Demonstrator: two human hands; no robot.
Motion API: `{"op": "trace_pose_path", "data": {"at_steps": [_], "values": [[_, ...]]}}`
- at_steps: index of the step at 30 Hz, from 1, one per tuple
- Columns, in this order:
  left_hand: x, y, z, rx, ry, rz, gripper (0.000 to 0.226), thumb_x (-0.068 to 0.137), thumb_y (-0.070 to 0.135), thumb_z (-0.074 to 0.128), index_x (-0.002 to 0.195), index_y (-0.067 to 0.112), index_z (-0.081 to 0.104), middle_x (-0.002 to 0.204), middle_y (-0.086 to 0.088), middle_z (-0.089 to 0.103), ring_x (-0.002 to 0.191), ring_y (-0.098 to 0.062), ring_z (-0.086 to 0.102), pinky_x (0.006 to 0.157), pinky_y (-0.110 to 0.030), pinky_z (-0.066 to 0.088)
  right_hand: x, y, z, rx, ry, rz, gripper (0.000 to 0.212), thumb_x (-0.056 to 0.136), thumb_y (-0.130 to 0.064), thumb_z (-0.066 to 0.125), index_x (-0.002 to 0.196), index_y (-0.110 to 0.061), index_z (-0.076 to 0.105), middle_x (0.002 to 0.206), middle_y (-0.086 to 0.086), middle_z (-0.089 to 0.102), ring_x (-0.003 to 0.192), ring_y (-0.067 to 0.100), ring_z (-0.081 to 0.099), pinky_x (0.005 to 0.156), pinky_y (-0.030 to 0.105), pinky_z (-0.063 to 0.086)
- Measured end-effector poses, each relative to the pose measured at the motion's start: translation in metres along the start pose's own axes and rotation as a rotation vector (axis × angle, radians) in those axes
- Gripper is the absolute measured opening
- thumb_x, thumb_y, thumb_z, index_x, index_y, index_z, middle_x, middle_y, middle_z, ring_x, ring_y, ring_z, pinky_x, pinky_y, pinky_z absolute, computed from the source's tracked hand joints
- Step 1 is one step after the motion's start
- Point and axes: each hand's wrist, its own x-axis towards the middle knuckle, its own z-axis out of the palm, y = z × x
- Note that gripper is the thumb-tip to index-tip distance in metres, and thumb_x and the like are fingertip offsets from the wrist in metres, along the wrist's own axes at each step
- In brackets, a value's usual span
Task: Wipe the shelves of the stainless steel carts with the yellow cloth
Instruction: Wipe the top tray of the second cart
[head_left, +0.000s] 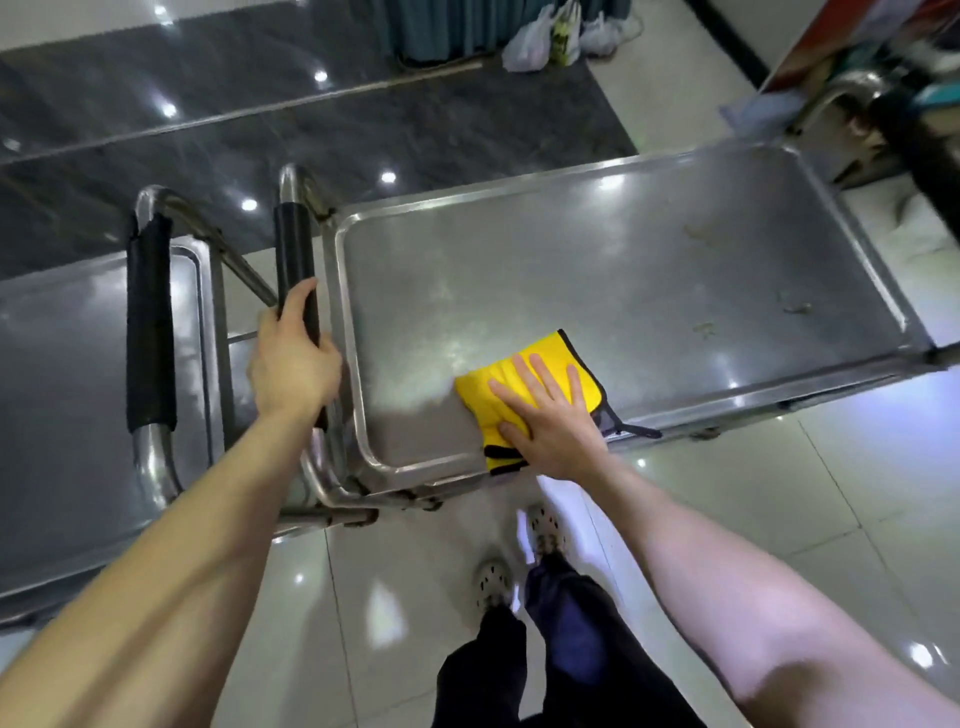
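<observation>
Wiping under way at the near edge of the right cart's top shelf.

The left cart's flat stainless steel shelf (62, 364) has no hand on it. The left hand (293, 364) curls round the black padded tubular handle (295, 249) at the right cart's end. On the right cart's shallow stainless steel tray shelf (623, 249), the right hand (556, 421) presses the folded yellow cloth (548, 344) down at the near rim, fingers straight and spread. Brownish specks (701, 328) remain further right, so most wiping seems left.

bright overhead glare on steel, wide-angle edge distortion, soft blur
</observation>
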Motion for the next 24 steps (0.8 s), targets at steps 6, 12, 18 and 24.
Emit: {"op": "trace_pose_path", "data": {"at_steps": [6,12,18,24], "values": [[0.009,-0.004,0.005,0.239,0.112,0.138,0.066,0.096,0.031,0.070,0.156,0.038,0.044,0.161,-0.016,0.038,0.147,-0.040,0.042,0.115,-0.062,0.044,-0.029,0.112,-0.028,0.033,-0.111,0.371,0.073,0.103,-0.081,0.021,0.164,-0.058,-0.012,0.174,-0.007,-0.032,0.160,0.018,-0.033,0.128,0.065,-0.012],[0.002,0.046,0.027,0.668,-0.002,0.665,0.051,0.089,0.033,0.078,0.132,0.015,0.059,0.138,-0.020,0.054,0.127,-0.043,0.052,0.109,-0.056,0.041,-0.030,0.111,-0.021,0.041,-0.030,0.342,0.082,0.102,-0.082,0.026,0.169,-0.048,-0.007,0.177,0.003,-0.024,0.163,0.027,-0.025,0.126,0.071,-0.004],[-0.039,0.187,0.138,0.510,-0.498,0.529,0.084,0.091,0.019,0.074,0.164,0.013,0.034,0.164,-0.014,0.040,0.145,-0.039,0.047,0.117,-0.047,0.043,-0.027,0.115,-0.011,0.011,-0.010,0.287,0.078,0.105,-0.077,0.022,0.169,-0.044,-0.007,0.176,0.008,-0.026,0.162,0.035,-0.024,0.124,0.072,-0.006],[-0.044,0.232,0.201,0.484,-0.652,0.293,0.067,0.097,0.013,0.059,0.160,0.008,0.038,0.166,-0.018,0.035,0.149,-0.042,0.044,0.119,-0.045,0.042,-0.036,0.157,0.000,0.040,0.056,0.119,0.072,0.108,-0.064,0.027,0.171,-0.040,0.004,0.179,0.005,-0.017,0.164,0.033,-0.018,0.125,0.072,-0.003]]}}
